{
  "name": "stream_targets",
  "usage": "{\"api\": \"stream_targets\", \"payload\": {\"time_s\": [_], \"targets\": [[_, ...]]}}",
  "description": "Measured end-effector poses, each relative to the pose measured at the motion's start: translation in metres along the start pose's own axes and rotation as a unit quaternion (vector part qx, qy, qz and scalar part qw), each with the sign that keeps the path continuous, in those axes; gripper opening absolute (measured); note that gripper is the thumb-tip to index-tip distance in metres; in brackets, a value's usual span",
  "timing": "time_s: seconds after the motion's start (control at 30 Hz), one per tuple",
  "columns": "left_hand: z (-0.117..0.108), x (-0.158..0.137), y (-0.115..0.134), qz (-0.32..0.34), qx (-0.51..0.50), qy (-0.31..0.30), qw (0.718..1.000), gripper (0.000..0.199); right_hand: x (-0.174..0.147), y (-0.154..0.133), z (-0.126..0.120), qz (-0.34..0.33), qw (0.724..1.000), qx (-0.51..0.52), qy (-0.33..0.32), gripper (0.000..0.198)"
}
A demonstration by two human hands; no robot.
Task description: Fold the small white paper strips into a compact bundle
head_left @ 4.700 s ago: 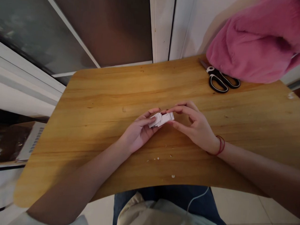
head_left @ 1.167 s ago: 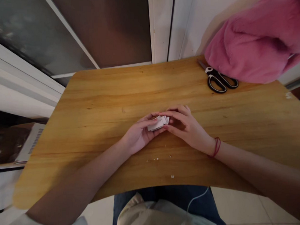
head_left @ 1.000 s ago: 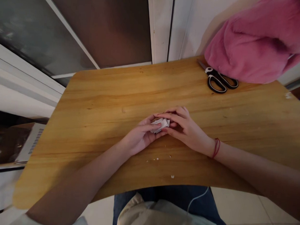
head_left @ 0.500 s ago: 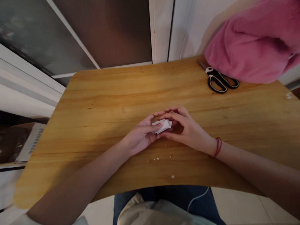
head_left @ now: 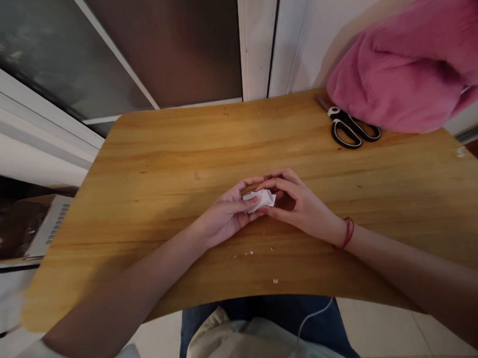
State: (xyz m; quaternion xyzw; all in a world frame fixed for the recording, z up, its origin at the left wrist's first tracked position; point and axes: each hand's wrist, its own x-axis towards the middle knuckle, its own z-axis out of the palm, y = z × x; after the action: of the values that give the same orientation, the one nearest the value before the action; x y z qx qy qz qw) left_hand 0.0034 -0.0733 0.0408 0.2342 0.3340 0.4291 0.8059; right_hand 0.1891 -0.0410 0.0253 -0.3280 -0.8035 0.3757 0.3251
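A small stack of white paper slips, slightly fanned at its right end, lies between my hands over the middle of the table. My left hand grips it from the left, thumb pressed on top and fingers underneath. From the right, my right hand curves round the stack, thumb at its near edge and fingertips at its far edge. The fingertips of both hands meet on the far side. A red string bracelet circles my right wrist.
The wooden table carries black-handled scissors at the back right, beside a pink plush item. White paper scraps dot the near side. A box stands to the left, below a white-framed glass panel.
My right hand has shifted very slightly to the right. The slips at the right end of the stack look a little more spread; my left hand stays in place.
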Motion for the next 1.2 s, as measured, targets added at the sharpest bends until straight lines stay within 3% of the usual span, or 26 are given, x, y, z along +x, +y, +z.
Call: {"api": "stream_targets", "payload": {"time_s": [0.33,0.77,1.0,1.13,1.2], "targets": [[-0.0054,0.0028,0.0028,0.006,-0.031,0.032,0.999,0.017,0.0018,-0.0063,-0.0041,-0.013,0.999,-0.011,0.045,0.026],[-0.0076,0.0046,0.0041,0.016,-0.059,0.092,0.994,0.023,0.0009,-0.0060,-0.0077,-0.001,0.991,-0.018,0.134,0.025],[-0.0069,0.0052,0.0035,0.016,-0.040,0.055,0.998,0.024,-0.0012,-0.0061,-0.0084,-0.021,0.978,-0.013,0.207,0.020],[-0.0030,0.0056,0.0021,0.010,-0.064,0.066,0.996,0.014,-0.0002,-0.0086,-0.0058,-0.013,0.988,-0.038,0.149,0.021],[-0.0010,0.0056,0.0017,-0.002,-0.077,0.072,0.994,0.021,0.0008,-0.0093,-0.0025,-0.015,0.993,-0.060,0.105,0.022]]}}
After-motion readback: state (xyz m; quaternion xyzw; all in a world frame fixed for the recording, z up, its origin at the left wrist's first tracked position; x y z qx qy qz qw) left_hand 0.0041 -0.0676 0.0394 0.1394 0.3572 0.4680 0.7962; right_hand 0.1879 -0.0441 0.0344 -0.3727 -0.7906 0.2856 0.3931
